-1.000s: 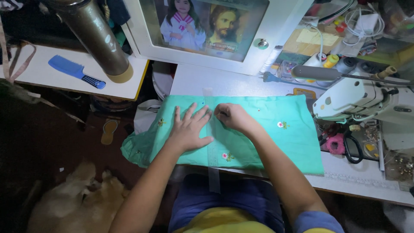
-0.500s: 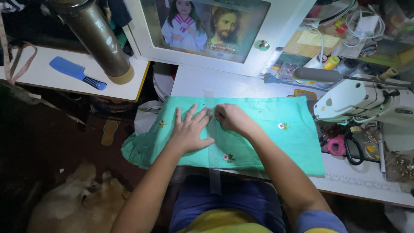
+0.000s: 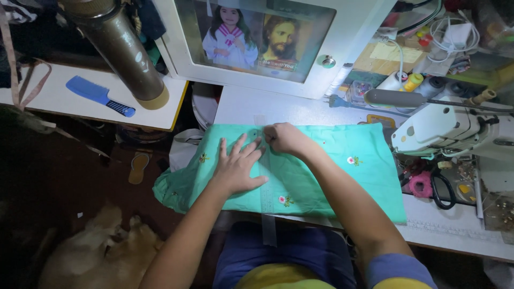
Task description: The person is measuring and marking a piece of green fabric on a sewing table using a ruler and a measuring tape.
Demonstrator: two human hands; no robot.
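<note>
Fabric (image 3: 332,166), green and flowered, lies spread on the sewing table (image 3: 455,235), left hand (image 3: 235,168) pressing open-fingered, right hand (image 3: 286,139) pinching its top edge, unsewn yet.

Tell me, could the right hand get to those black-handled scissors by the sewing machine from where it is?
Probably yes: the scissors lie uncovered on the table right of the green fabric, and nothing stands between them and the right hand.

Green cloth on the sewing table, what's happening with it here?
A seated person has a green flower-embroidered cloth spread on a white table. The left hand lies flat on it, fingers spread, beside a clear ruler on the cloth. The right hand, fingers curled, touches the cloth's far edge. A white sewing machine stands to the right, black scissors beside it.
</note>
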